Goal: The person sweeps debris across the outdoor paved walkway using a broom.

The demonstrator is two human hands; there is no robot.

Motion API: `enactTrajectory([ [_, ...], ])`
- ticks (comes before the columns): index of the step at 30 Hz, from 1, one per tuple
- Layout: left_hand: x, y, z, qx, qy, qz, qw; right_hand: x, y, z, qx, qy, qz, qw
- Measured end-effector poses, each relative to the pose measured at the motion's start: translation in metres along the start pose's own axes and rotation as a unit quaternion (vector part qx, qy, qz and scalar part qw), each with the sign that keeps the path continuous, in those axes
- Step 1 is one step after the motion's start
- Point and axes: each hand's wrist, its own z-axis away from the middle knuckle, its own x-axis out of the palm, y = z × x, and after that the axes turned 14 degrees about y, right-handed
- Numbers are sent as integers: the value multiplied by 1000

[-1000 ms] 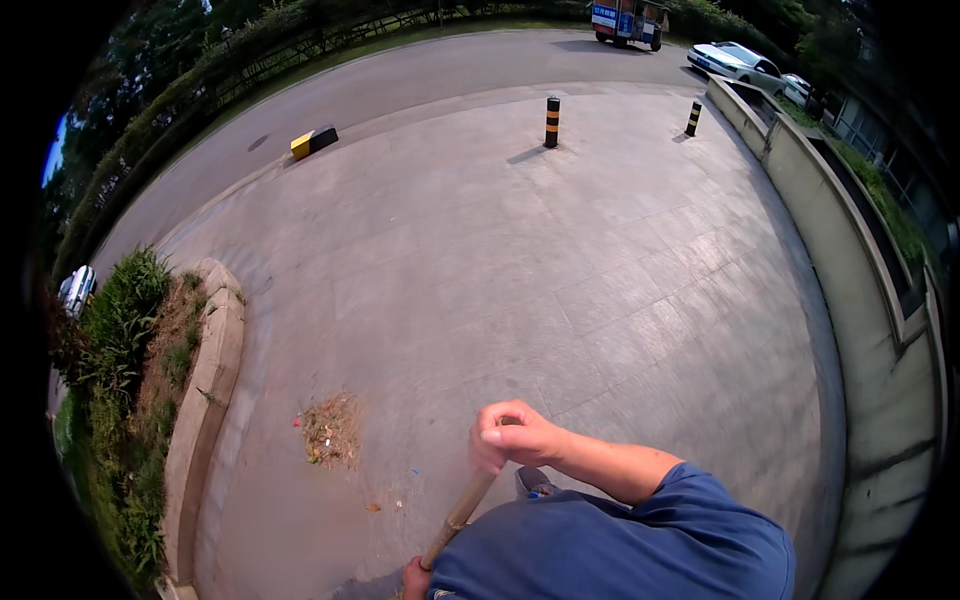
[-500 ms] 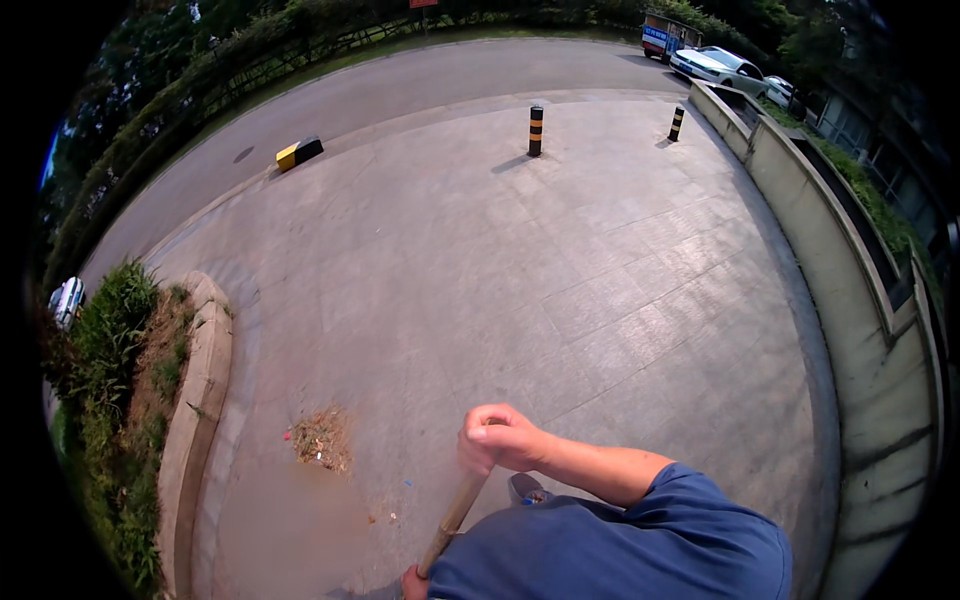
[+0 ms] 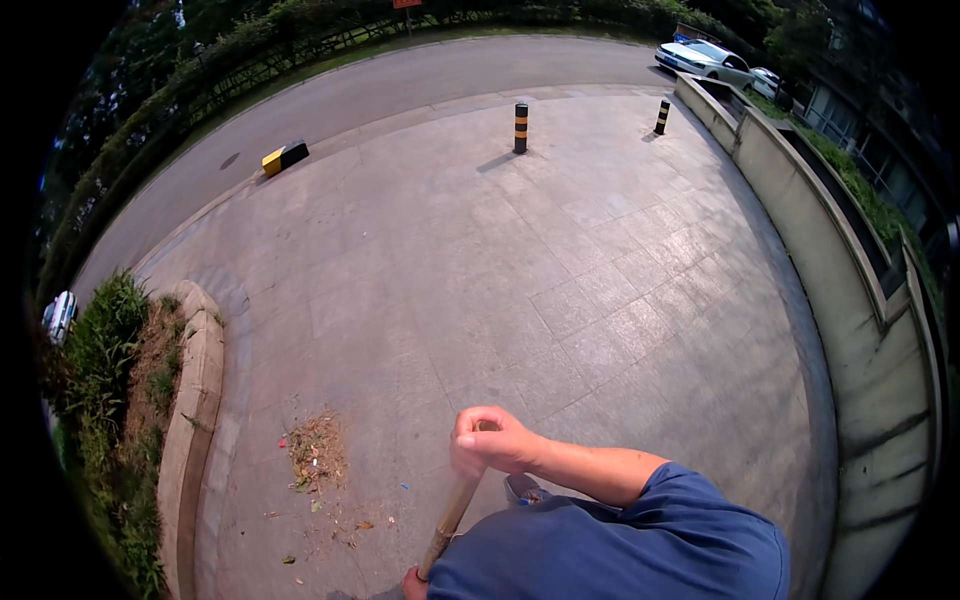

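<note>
A bamboo pole (image 3: 450, 520) slants from lower left up to my right hand (image 3: 492, 440). My right hand is wrapped round its upper end, and the fingers are a little smeared by motion. Lower down the pole, at the picture's bottom edge, my left hand (image 3: 414, 583) closes on it; most of that hand is cut off or behind my blue shirt. The pole's lower end is hidden. To the left of the pole lies a small heap of dry leaves and litter (image 3: 318, 452) on the paving, with loose scraps scattered below it.
A kerbed planting bed (image 3: 190, 400) borders the left, and a low wall (image 3: 810, 220) runs along the right. Two black-and-yellow bollards (image 3: 521, 128) and a yellow-and-black block (image 3: 285, 158) stand towards the road (image 3: 450, 75). White cars (image 3: 705, 60) are at the far right.
A blurred brownish patch below the litter heap has gone, and loose scraps show there now. Both hands keep their grip on the pole. The view has shifted slightly.
</note>
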Motion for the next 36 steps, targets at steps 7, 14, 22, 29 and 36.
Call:
enactTrajectory([
  [7,0,-1,1,-3,6,6,1000,-2,1,-2,-9,-1,3,1000],
  [14,-4,5,12,-15,22,42,999,-1,0,-6,-5,10,12,1000],
  [22,-8,30,20,24,68,-13,997,-5,-4,-5,-6,15,41,999],
  [29,5,16,28,1,69,-47,997,-8,-5,-10,4,-8,4,1000],
  [36,-5,44,40,-15,92,-14,996,-7,-14,-9,-13,9,36,999],
])
